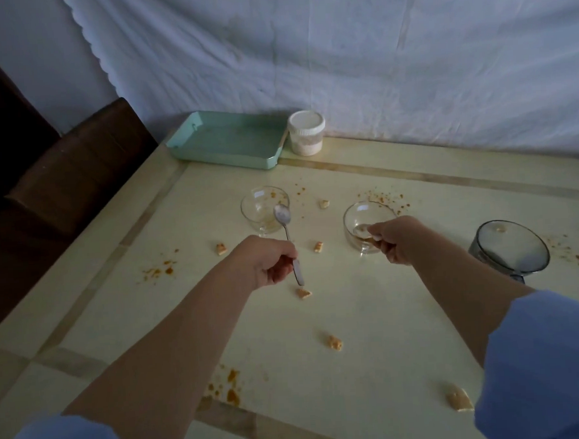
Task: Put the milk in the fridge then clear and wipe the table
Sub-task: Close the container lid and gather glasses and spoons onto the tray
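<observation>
No milk is in view, so the job at hand reads as clearing the table [352, 300].

The middle bowl [351, 216], clear glass, serves as the landmark. The right hand [395, 242] is at its near rim, fingers curled and pinching what looks like a second spoon [361, 229]. That spoon's bowl end lies inside the glass; its handle is hidden in the fist.

Left of the middle bowl, the left hand [273, 263] is closed round the handle of a spoon [283, 219]. Its long axis runs away from the person, with the bowl end raised over the near rim of the left bowl [257, 204] and the handle tip poking out below the fist. Dropping that spoon probably means a short tip forward into the left bowl.

The grey bowl [518, 257] stands well to the right of the middle bowl, nearer the right hand.

Counted:
- three bowls
- two spoons
- one green tray [210, 146], beyond and to the left of the middle bowl
- one white-lidded jar [306, 134], just beside the tray
- six loose cereal pieces [335, 342] on the table, with another in the grey bowl
- several patches of orange crumbs [386, 199]
</observation>
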Available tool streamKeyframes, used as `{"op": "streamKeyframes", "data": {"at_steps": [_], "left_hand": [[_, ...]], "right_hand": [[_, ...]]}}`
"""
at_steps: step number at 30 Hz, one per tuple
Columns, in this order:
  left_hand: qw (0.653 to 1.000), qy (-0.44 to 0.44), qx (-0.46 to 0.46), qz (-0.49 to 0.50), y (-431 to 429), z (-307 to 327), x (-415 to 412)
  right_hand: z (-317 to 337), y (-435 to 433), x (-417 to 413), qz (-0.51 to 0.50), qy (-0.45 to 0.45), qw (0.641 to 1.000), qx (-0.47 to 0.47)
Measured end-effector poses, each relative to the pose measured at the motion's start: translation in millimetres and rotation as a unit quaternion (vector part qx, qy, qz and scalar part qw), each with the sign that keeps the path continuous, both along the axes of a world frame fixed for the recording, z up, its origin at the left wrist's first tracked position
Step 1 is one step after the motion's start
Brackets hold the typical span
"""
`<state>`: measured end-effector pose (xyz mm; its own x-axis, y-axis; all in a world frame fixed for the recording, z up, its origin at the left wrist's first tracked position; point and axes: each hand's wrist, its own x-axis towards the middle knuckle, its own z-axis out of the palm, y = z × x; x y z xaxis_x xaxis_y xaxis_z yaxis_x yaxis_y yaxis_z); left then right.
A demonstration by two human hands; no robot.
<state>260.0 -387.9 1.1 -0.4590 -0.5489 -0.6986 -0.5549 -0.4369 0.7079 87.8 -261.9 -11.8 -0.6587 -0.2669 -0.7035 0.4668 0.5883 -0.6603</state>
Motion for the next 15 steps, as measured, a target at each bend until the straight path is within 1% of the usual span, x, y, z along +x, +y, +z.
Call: {"op": "streamKeyframes", "data": {"at_steps": [5, 8, 10, 11, 13, 15], "left_hand": [[0.999, 0.011, 0.036, 0.032, -27, -5, -9], [0.997, 0.007, 0.068, 0.046, -42, -9, -15], [0.995, 0.008, 0.087, 0.057, -51, -11, -20], [0.993, 0.008, 0.095, 0.063, -55, -12, -22], [0.992, 0.007, 0.103, 0.077, -62, -16, -28], [0.99, 0.007, 0.104, 0.091, -67, -20, -34]], "right_hand": [[-11, 2, -2, -0.033, -0.011, 0.999, -0.025], [-15, 4, -3, -0.011, 0.01, 1.0, -0.007], [-15, 6, -6, 0.04, 0.078, 0.994, 0.059], [-15, 7, -9, 0.072, 0.13, 0.984, 0.103], [-10, 9, -14, 0.115, 0.235, 0.947, 0.185], [-2, 8, -17, 0.119, 0.283, 0.929, 0.205]]}}
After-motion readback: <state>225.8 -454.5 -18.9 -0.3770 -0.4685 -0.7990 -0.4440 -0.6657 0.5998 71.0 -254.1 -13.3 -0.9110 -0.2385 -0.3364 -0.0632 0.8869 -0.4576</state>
